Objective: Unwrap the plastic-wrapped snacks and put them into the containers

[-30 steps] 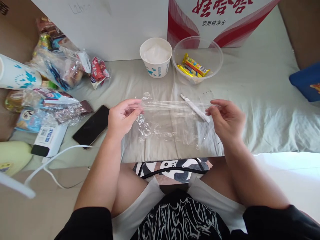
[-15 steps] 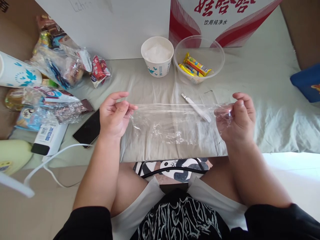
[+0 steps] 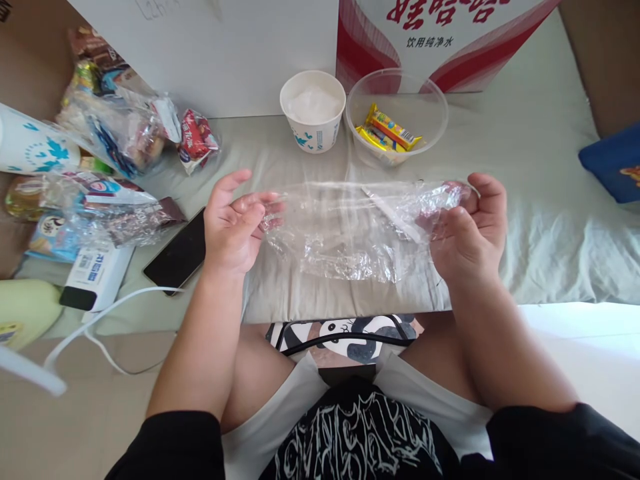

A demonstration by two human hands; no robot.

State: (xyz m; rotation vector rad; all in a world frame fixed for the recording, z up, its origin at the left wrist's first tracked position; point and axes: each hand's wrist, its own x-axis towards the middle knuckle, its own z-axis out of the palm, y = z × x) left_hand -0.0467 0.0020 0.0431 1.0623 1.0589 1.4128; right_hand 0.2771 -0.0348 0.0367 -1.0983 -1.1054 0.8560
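Clear, crinkly plastic wrap (image 3: 335, 230) is stretched between both hands, above the pale green cloth (image 3: 540, 257) and in front of the person's knees. Left hand (image 3: 234, 227) has one end pinched between a bent thumb and the fingers, index finger sticking up and free. Right hand (image 3: 473, 230) has the other end bunched up, with the film over some of the fingers and the thumb pressed in on the near side, so both grips are pretty narrow. Film's top edge runs nearly straight across, while the lower part hangs loose and wrinkled. You can see a slim white tool (image 3: 393, 215) through it, lying slantwise nearer the right hand; can't tell what it is exactly. Just beyond the wrap there's a paper cup (image 3: 315, 137) standing upright with something white in it, and right beside that a clear plastic bowl (image 3: 434, 117) with a few yellow candy packs (image 3: 393, 128) inside. Both sit in front of a big box (image 3: 370, 63) with red swooshes on one side. Over by the left hand, a dark phone (image 3: 177, 257) lies flat, partly hidden by the wrist, and past it there's a messy pile of snack packs (image 3: 120, 137).
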